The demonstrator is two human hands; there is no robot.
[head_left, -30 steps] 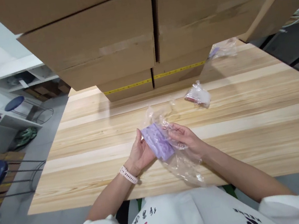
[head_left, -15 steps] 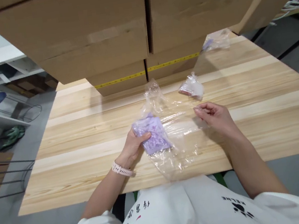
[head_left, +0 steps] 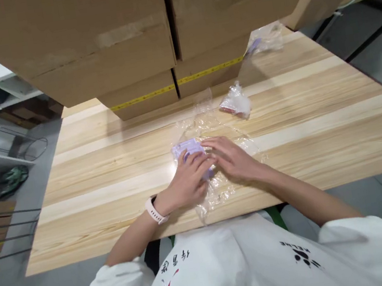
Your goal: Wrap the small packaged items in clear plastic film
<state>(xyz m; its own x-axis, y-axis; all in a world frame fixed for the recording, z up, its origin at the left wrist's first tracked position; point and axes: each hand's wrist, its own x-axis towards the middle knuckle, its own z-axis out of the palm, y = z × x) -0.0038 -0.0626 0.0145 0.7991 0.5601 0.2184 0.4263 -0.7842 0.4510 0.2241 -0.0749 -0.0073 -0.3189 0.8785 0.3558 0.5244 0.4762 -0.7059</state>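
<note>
Purple packet (head_left: pixel 187 148) at frame centre, on clear plastic bag (head_left: pixel 210 125) on wooden table (head_left: pixel 317 107). Left hand (head_left: pixel 191 177) presses flat on its near end; right hand (head_left: pixel 232 158) flat alongside, fingers touching its right edge. Long axis undeterminable.

- Views: one, from a camera worn on the person's head.
- Facing: forward and steeply down over the person's own chest; white shirt fills the lower edge.
- Range: close; both hands (head_left: pixel 209 166) lie near frame centre, at arm's length.
- Field: wide; the table (head_left: pixel 318 116) spreads to either side of the hands, cardboard boxes (head_left: pixel 123 42) loom beyond them, floor shows at both flanks.
- Overlap: none; no second view.
</note>
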